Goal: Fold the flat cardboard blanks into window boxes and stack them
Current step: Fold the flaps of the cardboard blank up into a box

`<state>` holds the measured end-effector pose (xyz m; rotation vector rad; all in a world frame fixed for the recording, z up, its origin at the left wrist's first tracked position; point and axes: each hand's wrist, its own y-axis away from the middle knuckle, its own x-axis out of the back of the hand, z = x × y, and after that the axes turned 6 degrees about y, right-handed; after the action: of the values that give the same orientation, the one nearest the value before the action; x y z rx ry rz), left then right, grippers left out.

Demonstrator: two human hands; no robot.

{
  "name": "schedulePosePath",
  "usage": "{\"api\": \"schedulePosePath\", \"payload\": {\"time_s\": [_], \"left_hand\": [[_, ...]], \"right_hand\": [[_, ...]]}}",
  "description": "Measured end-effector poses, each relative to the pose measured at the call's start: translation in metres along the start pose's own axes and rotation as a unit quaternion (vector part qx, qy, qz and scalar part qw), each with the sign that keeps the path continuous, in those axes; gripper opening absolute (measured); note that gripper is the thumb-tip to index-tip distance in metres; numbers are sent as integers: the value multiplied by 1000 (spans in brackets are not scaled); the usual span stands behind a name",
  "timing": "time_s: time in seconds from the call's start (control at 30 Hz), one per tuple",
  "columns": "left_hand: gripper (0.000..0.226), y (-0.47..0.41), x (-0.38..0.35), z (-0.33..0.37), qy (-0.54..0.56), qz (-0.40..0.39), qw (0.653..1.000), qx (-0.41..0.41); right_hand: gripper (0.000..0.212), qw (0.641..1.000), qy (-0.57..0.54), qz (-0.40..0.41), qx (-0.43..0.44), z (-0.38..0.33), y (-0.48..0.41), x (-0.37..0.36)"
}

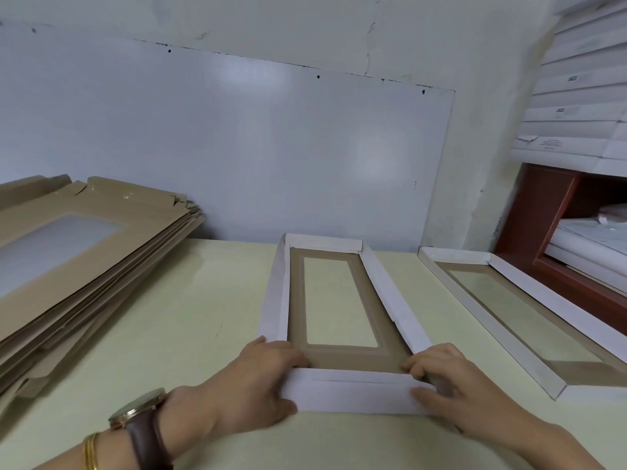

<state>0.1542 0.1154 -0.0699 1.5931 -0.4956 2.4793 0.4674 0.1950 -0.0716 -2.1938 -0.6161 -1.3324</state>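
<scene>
While the left hand [258, 378] is curling its fingers over the top edge of the white near end flap [353, 396] at its left corner, thumb lying against the outer face, the right hand [454, 385] is clasping the same flap at its right corner, fingers hooked over the edge and thumb pressing flat on the outside. Both hands are grasping the flap firmly, and it is standing tilted up from the table.

That flap is forming the near wall of a long, shallow cardboard window box [388, 296], brown inside with white walls and a clear rectangular pane in its floor. The box is lying in the middle of the pale yellow-green table [169, 334], running away toward the far wall, with its long sides and far end already raised.

On the left wrist a brown-strapped watch [142, 422] and thin gold bangles [91, 451] are showing.

To the right, apart from the held box, a second folded window box [543, 295] is resting on the table. At the far left a slanting stack of flat brown cardboard blanks [84, 266], the top one windowed, is sitting near the wall. A pale grey board [237, 147] is covering the far wall, and at the upper right white flat cartons [576, 79] are piling above a reddish-brown wooden frame [543, 212].
</scene>
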Motion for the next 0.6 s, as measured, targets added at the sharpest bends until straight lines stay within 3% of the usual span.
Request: {"api": "schedulePosePath", "payload": {"time_s": [0.1, 0.17, 0.4, 0.5, 0.6], "left_hand": [[20, 4, 2, 2, 49, 10, 999, 0], [21, 8, 4, 4, 75, 4, 997, -1], [60, 23, -5, 5, 79, -3, 995, -53], [41, 22, -10, -2, 68, 5, 997, -42], [14, 19, -12, -4, 40, 3, 998, -57]], "right_hand": [[23, 998, -67, -4, -22, -5, 1, 7], [29, 997, -67, -1, -33, -7, 2, 9], [30, 999, 30, 27, -29, 4, 10, -2], [37, 999, 36, 30, -5, 5, 11, -4], [30, 998, 48, 29, 17, 4, 10, -6]]}}
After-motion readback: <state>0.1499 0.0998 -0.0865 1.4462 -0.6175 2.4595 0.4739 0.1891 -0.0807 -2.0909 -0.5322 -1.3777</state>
